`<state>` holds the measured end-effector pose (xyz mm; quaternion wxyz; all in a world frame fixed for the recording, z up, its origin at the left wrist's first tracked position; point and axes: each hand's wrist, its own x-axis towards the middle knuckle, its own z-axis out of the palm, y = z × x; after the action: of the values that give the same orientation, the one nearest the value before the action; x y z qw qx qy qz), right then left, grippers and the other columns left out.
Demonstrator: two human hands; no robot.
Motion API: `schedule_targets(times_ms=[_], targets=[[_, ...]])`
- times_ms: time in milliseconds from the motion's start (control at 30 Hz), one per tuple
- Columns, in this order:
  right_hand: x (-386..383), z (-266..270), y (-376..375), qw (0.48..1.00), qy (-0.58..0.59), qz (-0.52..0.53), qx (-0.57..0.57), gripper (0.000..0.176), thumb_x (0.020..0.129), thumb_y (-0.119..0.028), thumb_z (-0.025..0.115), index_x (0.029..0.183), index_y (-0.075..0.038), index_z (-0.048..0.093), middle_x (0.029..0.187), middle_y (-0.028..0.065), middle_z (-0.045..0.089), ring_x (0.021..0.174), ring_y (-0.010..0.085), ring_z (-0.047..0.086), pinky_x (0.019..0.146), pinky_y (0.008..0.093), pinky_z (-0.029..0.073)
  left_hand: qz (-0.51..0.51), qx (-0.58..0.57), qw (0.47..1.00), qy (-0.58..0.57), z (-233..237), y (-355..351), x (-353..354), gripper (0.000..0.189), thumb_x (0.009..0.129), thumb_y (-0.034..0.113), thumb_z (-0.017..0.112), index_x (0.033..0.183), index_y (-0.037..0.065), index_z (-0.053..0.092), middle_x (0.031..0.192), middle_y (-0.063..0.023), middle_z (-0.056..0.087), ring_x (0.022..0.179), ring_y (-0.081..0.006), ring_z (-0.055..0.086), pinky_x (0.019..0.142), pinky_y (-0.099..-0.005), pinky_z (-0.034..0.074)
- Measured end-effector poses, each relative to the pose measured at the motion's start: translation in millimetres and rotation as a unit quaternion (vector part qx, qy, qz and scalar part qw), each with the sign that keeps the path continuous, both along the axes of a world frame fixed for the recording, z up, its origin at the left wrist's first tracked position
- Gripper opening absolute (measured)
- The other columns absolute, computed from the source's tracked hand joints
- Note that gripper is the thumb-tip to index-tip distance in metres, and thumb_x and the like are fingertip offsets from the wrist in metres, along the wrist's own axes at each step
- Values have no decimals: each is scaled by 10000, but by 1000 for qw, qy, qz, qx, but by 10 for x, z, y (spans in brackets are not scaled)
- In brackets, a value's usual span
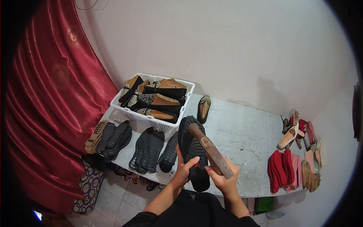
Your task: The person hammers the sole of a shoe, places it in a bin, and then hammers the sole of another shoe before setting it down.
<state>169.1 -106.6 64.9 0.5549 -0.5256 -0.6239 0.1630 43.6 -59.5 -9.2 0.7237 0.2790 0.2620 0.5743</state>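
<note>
My left hand (184, 167) is closed around the side of a black shoe (199, 174), its ridged sole turned towards me and a small red mark near the heel. My right hand (226, 181) grips a hammer (215, 153) by its worn wooden handle. The hammer's head overlaps the front part of the sole in this view. Just left of the shoe, a dark sole (168, 156) lies on the table. Behind the shoe's toe stands a single finished-looking shoe (203, 108) with a patterned top.
A white basket (151, 122) full of black-and-tan shoes stands at the back left. More black soles (148, 150) and tan soles (95, 138) line the table's front left. Red pieces (280, 170) and light shoes (288, 137) sit at the right end. A red curtain (53, 113) hangs left.
</note>
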Motion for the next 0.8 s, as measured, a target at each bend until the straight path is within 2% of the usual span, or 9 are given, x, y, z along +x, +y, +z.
schedule_targets(times_ms=[67,100,133,200,333,400,500,567,800], targets=[[9,-41,-59,999,-7,31,-26,448,657,-103,762,1070,-39,601,897,141,657,785,212,660,676,276,506,5,3,1000,19,-35,7,-16,782,764,2,597,1349,202,119,1197,-116,396,1026,-213,505,795,-324,491],[4,-8,-60,998,-12,33,-54,451,655,-104,762,1071,-38,600,907,140,657,798,210,660,682,275,508,5,2,1000,19,-25,6,-25,782,764,2,597,1349,202,119,1197,-116,396,1026,-213,505,795,-324,491],[5,5,-60,998,-12,33,-55,451,655,-104,762,1071,-38,600,907,140,657,798,210,660,682,275,508,0,-29,1000,2,6,13,-37,795,764,-3,597,1355,208,108,1202,-117,392,1036,-216,500,803,-329,491],[25,24,-45,998,7,39,-40,396,621,-68,741,983,30,613,722,74,626,611,107,570,579,228,451,-5,-56,998,-15,18,36,-51,809,764,-8,596,1361,214,97,1207,-118,387,1045,-219,495,811,-333,490],[95,-28,-121,998,-25,56,-6,408,628,-85,748,995,30,611,726,77,636,619,103,589,577,230,461,13,-25,1000,3,-53,76,-68,843,768,-2,591,1377,230,56,1228,-118,371,1067,-227,480,822,-345,489],[90,26,-153,990,-4,99,-104,474,651,-124,766,1087,-48,597,939,124,656,797,200,660,692,263,507,17,-12,1000,19,-69,75,-69,847,772,1,588,1380,235,46,1235,-116,364,1071,-227,475,823,-347,489],[123,11,-194,986,-9,114,-121,478,652,-129,767,1093,-59,597,933,113,659,800,192,660,693,262,506,18,-44,999,-22,-137,97,-75,828,781,-5,573,1380,239,57,1240,-111,356,1074,-222,471,820,-343,488],[135,-20,-236,987,-13,116,-109,478,649,-130,764,1095,-70,600,921,114,661,795,189,660,690,261,505,18,-78,996,28,-221,109,-89,821,785,-9,569,1379,251,65,1229,-106,366,1065,-210,474,801,-328,488],[174,-48,-317,987,-49,121,-91,451,623,-72,772,1043,-22,615,864,123,669,747,154,659,659,236,493,46,-48,997,36,-75,122,-74,871,764,-20,611,1379,261,63,1190,-98,389,982,-181,509,737,-302,495]])
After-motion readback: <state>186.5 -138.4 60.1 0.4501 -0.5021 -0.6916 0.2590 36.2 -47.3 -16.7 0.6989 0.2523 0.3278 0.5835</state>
